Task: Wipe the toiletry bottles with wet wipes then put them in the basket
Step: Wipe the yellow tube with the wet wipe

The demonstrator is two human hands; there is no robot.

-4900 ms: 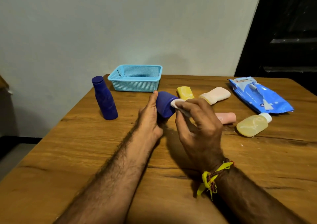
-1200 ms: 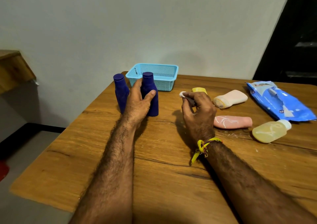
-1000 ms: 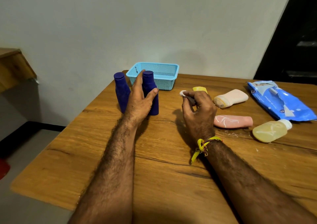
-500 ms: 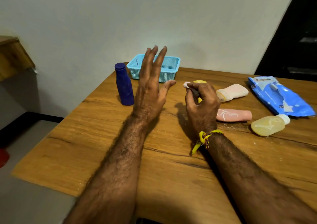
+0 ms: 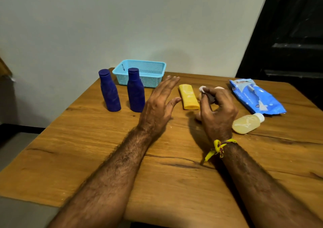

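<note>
Head view: left hand (image 5: 160, 103) spread, holding nothing; right hand (image 5: 216, 110) pinches wipe (image 5: 202, 89) beside yellow bottle (image 5: 188, 96).

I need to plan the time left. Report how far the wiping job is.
Done: nothing shows inside the basket; two blue bottles stand beside it. In hand: right hand pinches the wipe; left hand is open. Left: yellow bottle, clear bottle, then basket everything.

Two upright bottles (image 5: 122, 90) before basket (image 5: 139, 72), on table (image 5: 87, 149).
</note>
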